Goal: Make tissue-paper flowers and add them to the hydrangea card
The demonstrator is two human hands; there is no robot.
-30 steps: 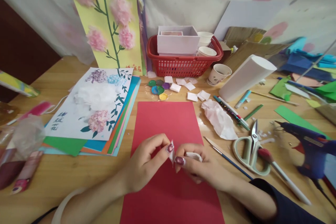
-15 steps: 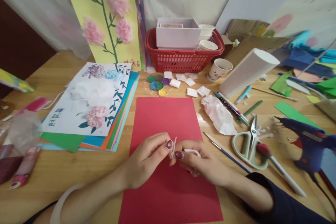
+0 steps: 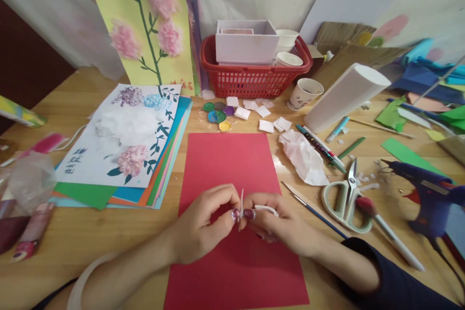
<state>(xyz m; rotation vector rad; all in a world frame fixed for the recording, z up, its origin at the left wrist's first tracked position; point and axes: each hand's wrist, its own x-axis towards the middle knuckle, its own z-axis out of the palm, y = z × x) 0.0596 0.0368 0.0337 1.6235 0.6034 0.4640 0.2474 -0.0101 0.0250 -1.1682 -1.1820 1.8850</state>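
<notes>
Over a sheet of red paper (image 3: 225, 160), both my hands meet at the fingertips. Between them stands a thin white piece of folded paper or tissue (image 3: 241, 201), seen edge-on. My left hand (image 3: 203, 225) pinches it between thumb and forefinger from the left. From the right, my right hand (image 3: 279, 223) grips it with thumb and forefinger. Another folded white piece (image 3: 267, 209) shows within the curl of my right hand; its lower part is hidden. Above the red sheet lie several small white folded squares (image 3: 242, 113) and paint pots (image 3: 225, 126).
To the left lies a flower picture (image 3: 78, 157) on coloured sheets. A red basket (image 3: 250, 82), a paper cup (image 3: 304, 93) and a white paper roll (image 3: 343, 99) stand behind. Crumpled tissue (image 3: 305, 160), a paintbrush (image 3: 316, 213), scissors (image 3: 339, 198) and a glue gun (image 3: 425, 193) lie right.
My left thumb has moved down slightly along the thin white piece, which now stands more upright. My right hand keeps nearly the same place. The view has shifted a little.
</notes>
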